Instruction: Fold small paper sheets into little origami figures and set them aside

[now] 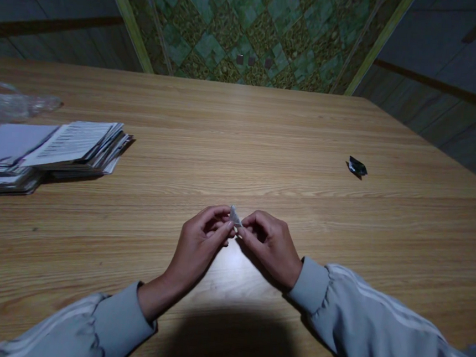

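Observation:
A small, pale folded piece of paper (235,216), roughly triangular, is pinched between my two hands just above the table. My left hand (201,242) grips its left side between thumb and fingers. On the other side, my right hand (272,247) pinches its lower right corner with the thumb and forefinger. The fingertips of both hands nearly meet and hide part of the paper.
Two stacks of papers (72,144) lie at the left of the wooden table (234,128). Behind them is a clear plastic bag (11,104). A small, dark, shiny folded object (356,166) rests at the right. A green patterned wall (251,29) stands beyond the far edge.

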